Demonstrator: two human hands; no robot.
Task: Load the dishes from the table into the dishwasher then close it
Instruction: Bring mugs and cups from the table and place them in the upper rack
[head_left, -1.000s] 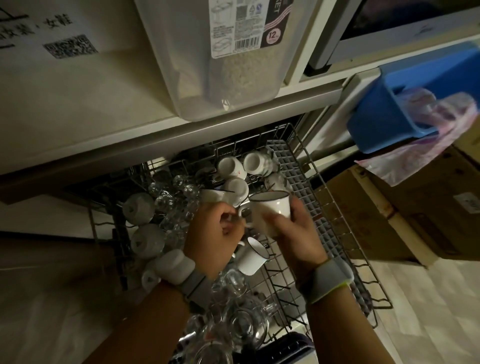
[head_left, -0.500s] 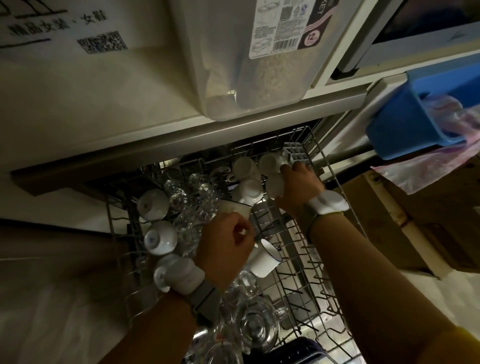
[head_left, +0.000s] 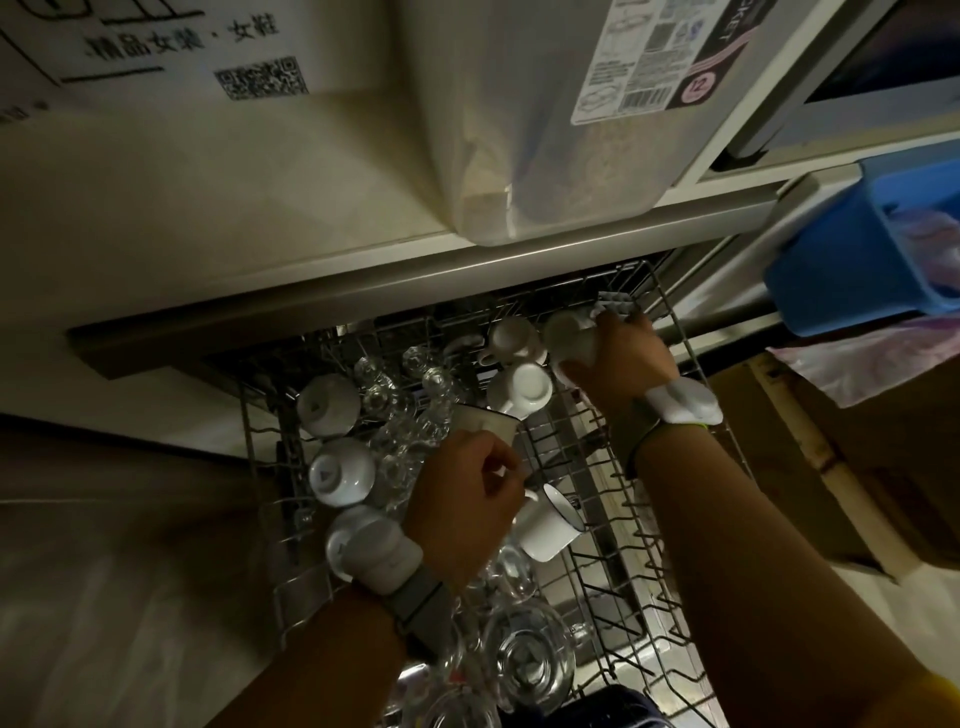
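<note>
Right hand (head_left: 618, 364): grips a white cup (head_left: 571, 340) at the rack's (head_left: 691, 358) far right corner.
Left hand (head_left: 467, 499): curled, seemingly pinching a mug (head_left: 550, 525) handle mid-rack.

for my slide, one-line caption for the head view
Right hand sets a white cup at the back of the dishwasher rack; left hand holds an enamel mug.

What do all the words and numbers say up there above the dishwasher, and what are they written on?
"精品女装・女鞋": on the cardboard box, above a QR code.
"12": in a pink circle on the sticker of the clear plastic container.
"...KET": the end of a cut-off word on the same sticker.
The sticker's barcode digits and small print are too blurred to read.
The cups in the rack show no writing.
</note>
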